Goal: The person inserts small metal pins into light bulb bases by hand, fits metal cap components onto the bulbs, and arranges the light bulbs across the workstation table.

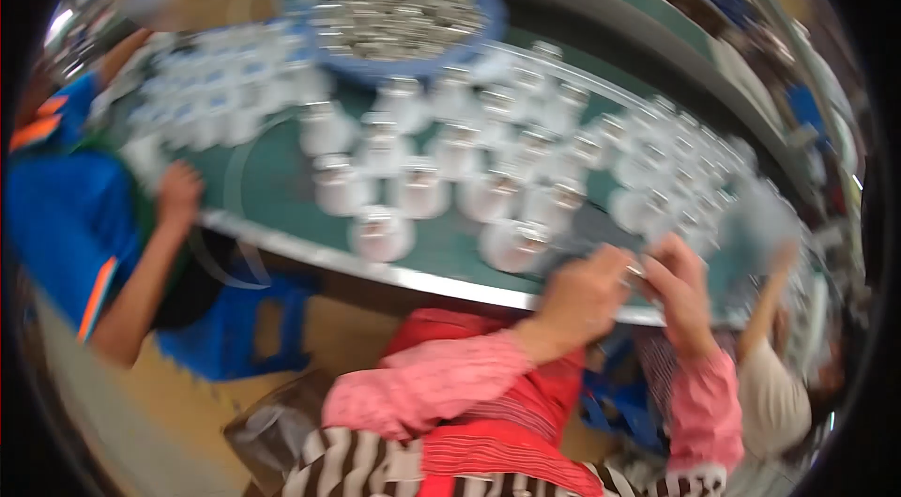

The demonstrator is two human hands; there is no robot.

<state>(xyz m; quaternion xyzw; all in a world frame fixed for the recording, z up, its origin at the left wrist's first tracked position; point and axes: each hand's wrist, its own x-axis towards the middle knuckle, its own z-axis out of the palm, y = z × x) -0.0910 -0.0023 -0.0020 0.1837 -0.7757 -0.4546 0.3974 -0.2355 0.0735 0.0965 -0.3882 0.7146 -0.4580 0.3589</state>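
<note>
Near the front edge of the green table, my left hand is closed, its fingertips pinched around a small shiny metal piece. My right hand meets it from the right, also closed, with thumb and fingers at the same piece. Blur hides the piece's exact shape and whatever else the fingers may cover. Just left of my hands stands a white bulb-shaped housing with a silvery metal top. Several more such housings are spread over the table behind it.
A blue basin heaped with small metal caps sits at the back. White parts with blue tops stand in rows at left. People work on both sides; one co-worker's hand rests by the table edge. A blue stool stands below.
</note>
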